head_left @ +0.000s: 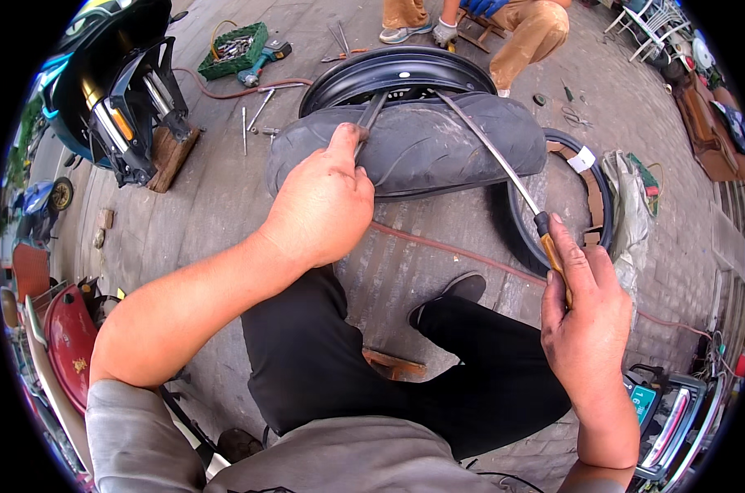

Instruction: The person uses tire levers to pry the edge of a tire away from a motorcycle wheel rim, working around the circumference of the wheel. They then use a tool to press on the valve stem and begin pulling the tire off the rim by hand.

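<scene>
In front of me a black motorcycle wheel rim (467, 70) sits tilted, with a worn dark tyre (463, 144) along its near side. My left hand (319, 205) is closed around a flat metal tyre lever (375, 109), whose far end goes in between tyre and rim. My right hand (590, 308) grips the amber handle of a long pry bar (495, 154). Its shaft crosses over the tyre, and its tip reaches the rim's inside edge. Most of the tyre lever's near part is hidden by my left fist.
Another tyre (606, 197) with brown paper wrapping lies at the right. A red hose (463, 256) crosses the ground. Beyond are a green basket of tools (234, 51), a cordless drill (261, 64), and a person's gloved hand (445, 33). A motorcycle front end rests on a wooden block (173, 160).
</scene>
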